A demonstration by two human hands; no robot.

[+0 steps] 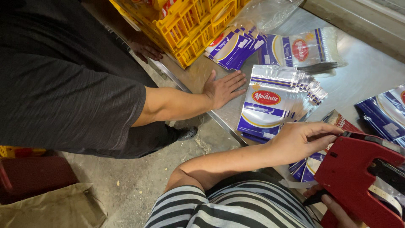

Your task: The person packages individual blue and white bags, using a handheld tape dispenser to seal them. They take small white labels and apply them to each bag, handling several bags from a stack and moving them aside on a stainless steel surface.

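Observation:
My left hand (301, 139) lies with curled fingers on a fanned stack of clear plastic bags (265, 105) printed in blue with a red oval, holding down the bags near the table's front edge. My right hand (337, 213) grips the handle of a red label gun (358, 169), whose nose is right beside my left fingertips. Only part of my right hand shows under the gun. A paper label strip (390, 198) curls from the gun's side.
Another person in a dark grey shirt presses a flat hand (223, 88) on the steel table (363, 71) and rests the other hand (145, 46) by a yellow crate (190, 25). More bag stacks (236, 44) (303, 48) (386, 112) lie around. A brown paper bag (50, 209) sits on the floor.

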